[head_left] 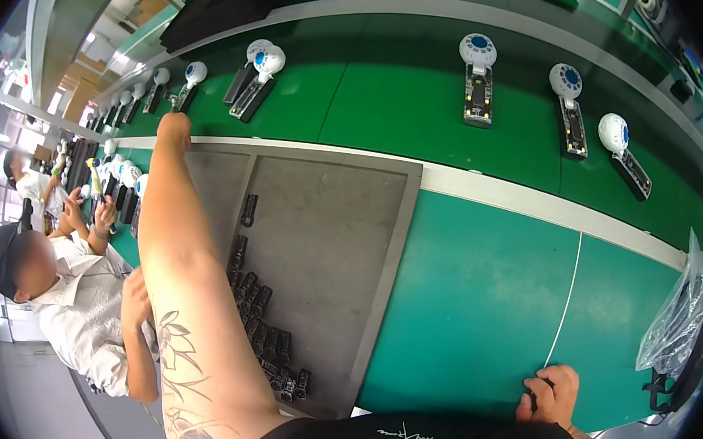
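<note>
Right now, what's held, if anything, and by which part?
Left hand: at the handle end of a white-headed device; grip can't be told. Right hand: curled at the green tabletop's near edge; nothing visibly held, palm hidden.

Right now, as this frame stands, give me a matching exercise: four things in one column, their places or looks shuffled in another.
1. left hand
2. right hand
3. small black parts
4. plastic bag

A. in the grey tray
B. transparent, at far right
C. reaching out over the dark green surface
D. by the near edge of the teal tabletop

Pairs: 1-C, 2-D, 3-A, 4-B
</note>
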`<state>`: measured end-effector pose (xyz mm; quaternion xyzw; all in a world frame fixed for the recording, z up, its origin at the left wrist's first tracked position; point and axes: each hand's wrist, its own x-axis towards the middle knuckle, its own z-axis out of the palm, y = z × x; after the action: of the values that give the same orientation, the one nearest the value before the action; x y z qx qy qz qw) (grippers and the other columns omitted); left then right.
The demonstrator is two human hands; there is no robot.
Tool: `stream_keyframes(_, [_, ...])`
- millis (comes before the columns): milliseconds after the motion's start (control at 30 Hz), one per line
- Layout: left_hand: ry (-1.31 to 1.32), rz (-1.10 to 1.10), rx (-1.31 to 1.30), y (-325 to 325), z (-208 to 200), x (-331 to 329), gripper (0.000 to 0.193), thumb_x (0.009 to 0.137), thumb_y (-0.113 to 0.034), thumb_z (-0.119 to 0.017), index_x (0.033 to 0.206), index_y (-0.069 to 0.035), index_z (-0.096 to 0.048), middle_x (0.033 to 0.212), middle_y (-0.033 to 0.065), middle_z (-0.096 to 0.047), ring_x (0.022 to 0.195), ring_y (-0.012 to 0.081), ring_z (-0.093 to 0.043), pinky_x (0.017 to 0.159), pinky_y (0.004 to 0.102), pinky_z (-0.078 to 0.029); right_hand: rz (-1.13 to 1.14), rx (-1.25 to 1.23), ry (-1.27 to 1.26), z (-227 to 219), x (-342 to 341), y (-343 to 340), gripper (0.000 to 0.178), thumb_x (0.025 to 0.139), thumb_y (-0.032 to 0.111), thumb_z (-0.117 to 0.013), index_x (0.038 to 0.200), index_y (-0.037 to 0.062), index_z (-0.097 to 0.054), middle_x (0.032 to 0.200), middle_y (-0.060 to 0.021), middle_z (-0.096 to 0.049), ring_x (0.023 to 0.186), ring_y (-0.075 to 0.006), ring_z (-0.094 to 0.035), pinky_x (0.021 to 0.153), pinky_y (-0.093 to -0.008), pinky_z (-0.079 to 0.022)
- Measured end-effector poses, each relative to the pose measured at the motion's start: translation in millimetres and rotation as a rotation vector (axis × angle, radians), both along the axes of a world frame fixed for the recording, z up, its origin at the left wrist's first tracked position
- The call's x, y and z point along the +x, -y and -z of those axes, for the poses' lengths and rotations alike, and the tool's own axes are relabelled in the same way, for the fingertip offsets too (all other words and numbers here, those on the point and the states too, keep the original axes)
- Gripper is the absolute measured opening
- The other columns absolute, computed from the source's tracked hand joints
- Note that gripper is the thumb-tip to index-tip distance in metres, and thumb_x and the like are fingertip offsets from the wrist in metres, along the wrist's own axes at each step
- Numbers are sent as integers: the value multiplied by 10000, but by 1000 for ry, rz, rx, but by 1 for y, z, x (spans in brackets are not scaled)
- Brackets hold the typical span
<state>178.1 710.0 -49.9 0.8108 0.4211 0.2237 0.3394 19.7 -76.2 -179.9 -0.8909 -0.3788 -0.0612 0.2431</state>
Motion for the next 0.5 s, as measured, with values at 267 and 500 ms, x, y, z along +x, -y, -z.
stream_keyframes(267, [261,-19,-130,19,-39,-43,223,1019,-191,-528,1050,-34,-683,814,44,-623,563,130,-452,484,290,-344,35,-14,22,-9,7,-27,361,711,110,-737,1070,126,-704,1204,-107,-607,1034,-338,-598,914,-466,-493])
stream_keyframes(500, [568,82,-181,88,-76,-121,228,1062,-224,-503,1123,-64,-654,833,7,-601,588,75,-451,485,242,-319,-107,69,-3,-5,26,-49,323,758,89,-725,1080,82,-697,1203,-130,-611,1035,-340,-596,934,-463,-490])
